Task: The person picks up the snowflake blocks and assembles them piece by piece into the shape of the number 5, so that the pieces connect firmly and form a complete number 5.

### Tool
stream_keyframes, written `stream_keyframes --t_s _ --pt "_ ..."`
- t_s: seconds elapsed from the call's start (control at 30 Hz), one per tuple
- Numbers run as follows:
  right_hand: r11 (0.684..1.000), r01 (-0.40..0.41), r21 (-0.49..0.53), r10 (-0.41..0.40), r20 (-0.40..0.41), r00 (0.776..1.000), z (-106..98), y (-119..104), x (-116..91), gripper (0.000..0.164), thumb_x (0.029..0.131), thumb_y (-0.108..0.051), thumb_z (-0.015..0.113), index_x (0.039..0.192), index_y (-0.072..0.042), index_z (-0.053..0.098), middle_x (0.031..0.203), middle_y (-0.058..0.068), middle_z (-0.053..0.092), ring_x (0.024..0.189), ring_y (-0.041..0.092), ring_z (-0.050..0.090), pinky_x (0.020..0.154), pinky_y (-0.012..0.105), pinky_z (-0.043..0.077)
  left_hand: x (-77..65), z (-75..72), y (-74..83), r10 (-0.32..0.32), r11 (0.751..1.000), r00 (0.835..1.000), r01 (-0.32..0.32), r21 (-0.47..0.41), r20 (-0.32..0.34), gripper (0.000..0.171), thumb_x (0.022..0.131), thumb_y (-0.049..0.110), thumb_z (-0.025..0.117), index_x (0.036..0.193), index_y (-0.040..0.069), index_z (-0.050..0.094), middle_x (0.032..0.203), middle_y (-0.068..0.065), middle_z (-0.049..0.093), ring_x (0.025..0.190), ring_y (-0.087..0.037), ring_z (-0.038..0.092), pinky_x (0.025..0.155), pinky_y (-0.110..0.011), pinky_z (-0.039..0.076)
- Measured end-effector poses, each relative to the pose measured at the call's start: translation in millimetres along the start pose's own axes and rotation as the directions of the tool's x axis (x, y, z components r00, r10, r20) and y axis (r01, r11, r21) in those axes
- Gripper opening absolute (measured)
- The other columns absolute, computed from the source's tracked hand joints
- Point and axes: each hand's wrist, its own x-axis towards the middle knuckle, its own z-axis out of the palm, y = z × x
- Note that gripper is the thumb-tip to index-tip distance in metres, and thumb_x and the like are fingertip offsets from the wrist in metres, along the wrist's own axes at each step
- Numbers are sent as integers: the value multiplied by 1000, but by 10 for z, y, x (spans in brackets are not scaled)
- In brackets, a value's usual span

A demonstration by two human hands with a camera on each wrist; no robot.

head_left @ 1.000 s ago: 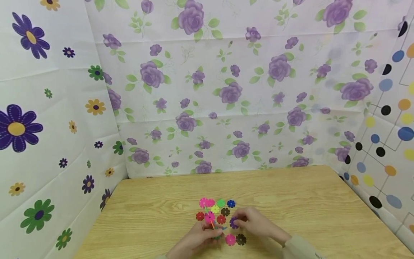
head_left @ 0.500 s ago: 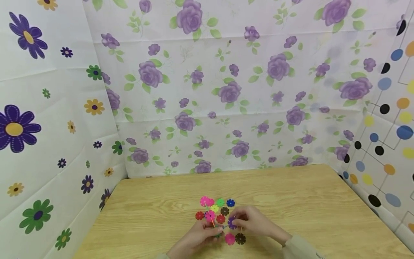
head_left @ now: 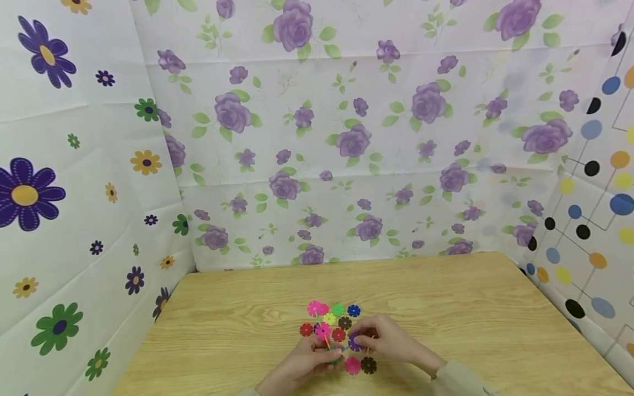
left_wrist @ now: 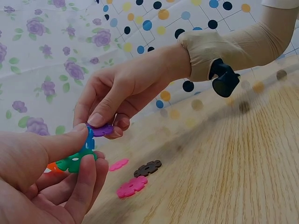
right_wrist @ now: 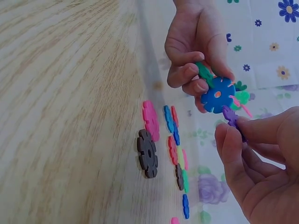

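Right fingers: My right fingers [right_wrist: 230, 151] grasp the purple disc [right_wrist: 230, 116] in a pinch; it projects from the tips toward 9 o'clock, 12 o'clock being straight away from me.
Left fingers: My left fingers [left_wrist: 84, 182] grip the joined discs, with the green disc [left_wrist: 77, 161] between the tips.
Blue disc: The blue disc [right_wrist: 217, 99] is fixed to the green disc and projects from my left fingers toward 2 o'clock, facing the purple disc.
Contact: In the right wrist view, the purple edge meets the blue rim; I cannot tell whether the slots are engaged.
Upper pink disc: The upper pink disc [head_left: 322, 330] of the joined discs extends from my left fingers toward 12 o'clock.
Loose pair: On the counter [head_left: 446, 308], the loose pink disc [head_left: 353, 366] lies at 6 o'clock from the purple disc, the loose brown disc [head_left: 369, 365] at 5 o'clock, just beside each other.
Far group: From the purple disc, a red disc [head_left: 339, 334] lies at 10 o'clock, a second brown disc [head_left: 345, 323] at 11, a dark blue disc [head_left: 354, 311] at 12.
Backdrop: The rose-print cloth [head_left: 317, 126] hangs at 12 o'clock, behind the counter.
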Motion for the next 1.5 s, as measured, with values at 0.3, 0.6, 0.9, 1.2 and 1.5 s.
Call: stream_keyframes --t_s 0.3,0.6,0.9,1.2,1.5 --pt "1000 15 11 -15 -18 1000 33 -5 6 18 95 -14 61 107 -4 70 87 3 71 66 18 67 54 24 55 -2 4 5 -6 1000 1000 7 -12 10 27 90 16 68 111 -1 67 95 -5 75 78 -5 68 68 -15 53" --pt "998 -34 45 37 -71 997 90 -56 -5 16 92 -6 64 105 -1 70 81 4 68 64 22 66 54 23 55 7 25 6 0 1000 1000 0 23 -19 30 88 15 70 112 -2 66 95 -9 75 79 -8 70 64 -13 52" --pt "995 -56 77 65 -119 991 111 -96 -15 15 91 -7 64 103 1 71 77 4 68 63 28 66 52 23 54 -3 52 65 26 999 999 -24 39 -39 27 88 12 70 110 -3 66 93 -9 75 80 -10 70 63 -14 52" --pt "987 -64 146 82 -127 989 75 -120 -25 14 92 -8 64 102 -1 71 79 6 69 66 35 67 56 35 58 41 55 94 42 998 999 -41 45 -29 27 90 10 67 112 -6 65 99 -15 74 78 -10 70 65 -15 53" --pt "981 -64 182 93 -154 984 77 -136 -20 14 92 -6 63 101 1 71 78 13 70 61 23 66 58 42 57 44 64 114 59 998 998 -59 23 2 31 90 12 68 112 -9 64 93 -10 75 73 -8 69 67 -16 54"
